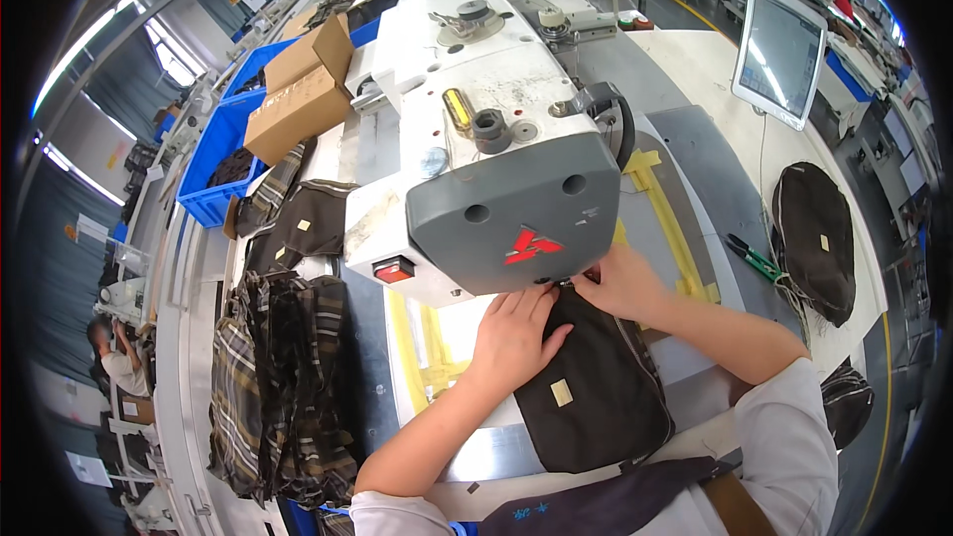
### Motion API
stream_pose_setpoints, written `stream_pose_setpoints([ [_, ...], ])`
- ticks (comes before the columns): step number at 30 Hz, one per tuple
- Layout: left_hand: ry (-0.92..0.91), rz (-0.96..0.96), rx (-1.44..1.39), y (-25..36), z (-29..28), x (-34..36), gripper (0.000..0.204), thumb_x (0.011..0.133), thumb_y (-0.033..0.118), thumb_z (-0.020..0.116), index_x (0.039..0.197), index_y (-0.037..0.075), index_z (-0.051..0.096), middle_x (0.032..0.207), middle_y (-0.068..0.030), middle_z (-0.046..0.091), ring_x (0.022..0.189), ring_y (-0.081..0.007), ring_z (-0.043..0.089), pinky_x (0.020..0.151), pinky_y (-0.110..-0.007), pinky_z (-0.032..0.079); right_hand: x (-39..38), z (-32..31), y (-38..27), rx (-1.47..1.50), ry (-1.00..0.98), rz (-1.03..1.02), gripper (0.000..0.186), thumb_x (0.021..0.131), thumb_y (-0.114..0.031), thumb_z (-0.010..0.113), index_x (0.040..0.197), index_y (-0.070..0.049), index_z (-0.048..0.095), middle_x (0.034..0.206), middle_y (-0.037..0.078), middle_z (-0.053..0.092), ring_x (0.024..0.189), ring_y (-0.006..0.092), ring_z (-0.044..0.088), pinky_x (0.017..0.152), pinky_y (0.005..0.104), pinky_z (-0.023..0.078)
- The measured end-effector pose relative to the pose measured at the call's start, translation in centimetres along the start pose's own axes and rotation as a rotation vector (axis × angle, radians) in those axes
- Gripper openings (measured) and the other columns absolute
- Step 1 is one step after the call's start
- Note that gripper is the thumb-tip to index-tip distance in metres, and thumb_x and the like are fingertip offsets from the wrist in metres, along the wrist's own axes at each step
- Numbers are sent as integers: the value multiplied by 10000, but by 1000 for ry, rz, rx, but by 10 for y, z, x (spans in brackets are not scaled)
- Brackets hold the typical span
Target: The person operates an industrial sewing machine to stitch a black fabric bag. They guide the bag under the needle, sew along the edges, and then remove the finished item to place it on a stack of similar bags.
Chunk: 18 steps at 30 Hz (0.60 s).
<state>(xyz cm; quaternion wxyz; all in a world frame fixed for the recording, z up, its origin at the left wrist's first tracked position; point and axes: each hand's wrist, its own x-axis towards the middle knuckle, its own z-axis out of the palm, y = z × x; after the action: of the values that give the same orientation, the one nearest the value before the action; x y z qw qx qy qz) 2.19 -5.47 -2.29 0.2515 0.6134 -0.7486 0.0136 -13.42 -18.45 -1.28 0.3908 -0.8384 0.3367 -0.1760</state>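
A dark brown zippered fabric pouch [596, 402] with a small pale label lies under the head of a large white and grey sewing machine [511, 208]. My left hand [516, 337] rests flat on the pouch's left side, fingers stretched and thumb apart. At the pouch's far end, close beneath the machine head, my right hand [625, 286] has its fingers curled in on the pouch's edge. The machine head hides part of those fingertips and the needle area. Yellow tape [680, 238] marks the plate around the work.
Plaid and dark fabric pieces [283, 387] are piled at the left. Behind them stand blue bins [213, 189] and a cardboard box [298, 104]. At right lie another dark pouch [814, 243] and green-handled snips [759, 260], below a screen [781, 55]. A person [124, 357] sits far left.
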Motion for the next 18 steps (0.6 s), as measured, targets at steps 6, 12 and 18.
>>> stream_pose_setpoints([
  [6, 1, 7, 10, 0, -1, 4, 440, 743, 234, 761, 1094, 14, 613, 1159, -99, 618, 1033, -282, 607, 883, -387, 478, 4, 3, 6, -146, 54, -77, 157, 796, -147, 636, 886, -41, 564, 742, 94, 638, 723, 295, 644, 644, 396, 493],
  [12, -9, -2, 18, -1, -1, 3, 448, 741, 235, 761, 1105, 18, 617, 1152, -103, 620, 1027, -282, 604, 874, -386, 477, 10, 10, 15, -135, 97, -182, 199, 773, -149, 652, 919, -42, 570, 745, 109, 630, 728, 305, 632, 642, 410, 483],
  [18, -33, -37, 20, -1, 1, 5, 449, 740, 234, 759, 1114, 26, 622, 1157, -107, 621, 1025, -298, 601, 883, -394, 476, 13, 7, 19, -54, 2, -144, 239, 763, -146, 655, 969, -50, 582, 737, 109, 620, 716, 278, 628, 633, 392, 474],
])
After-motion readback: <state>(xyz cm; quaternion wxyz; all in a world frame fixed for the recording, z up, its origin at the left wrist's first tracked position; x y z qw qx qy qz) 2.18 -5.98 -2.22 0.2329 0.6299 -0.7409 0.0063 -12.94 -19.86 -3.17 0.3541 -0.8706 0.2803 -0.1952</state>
